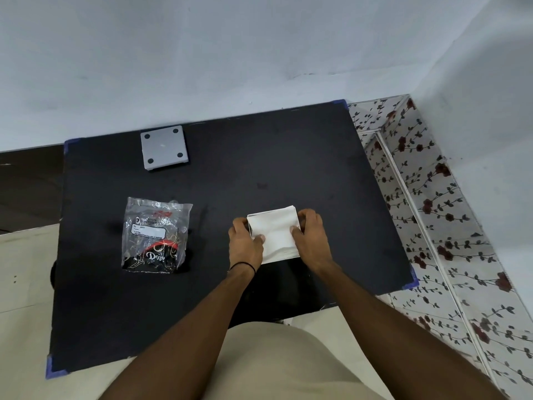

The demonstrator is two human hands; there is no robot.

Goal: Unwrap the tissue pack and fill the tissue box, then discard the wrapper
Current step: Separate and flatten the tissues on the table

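Observation:
A white stack of tissues (275, 230) rests on the black table (230, 168), right of centre. My left hand (245, 243) grips its left edge and my right hand (310, 235) grips its right edge, thumbs pressing on top. The empty clear plastic wrapper (155, 235), printed with red and black, lies flat to the left, apart from both hands. A grey square piece with four black dots (163, 147), which may be the tissue box or its base, sits at the table's far left edge.
The table stands against a pale wall. Floral tiled floor (450, 226) runs along the right side. Pale floor and a dark strip lie to the left. My beige-clad lap (288, 362) is at the near edge.

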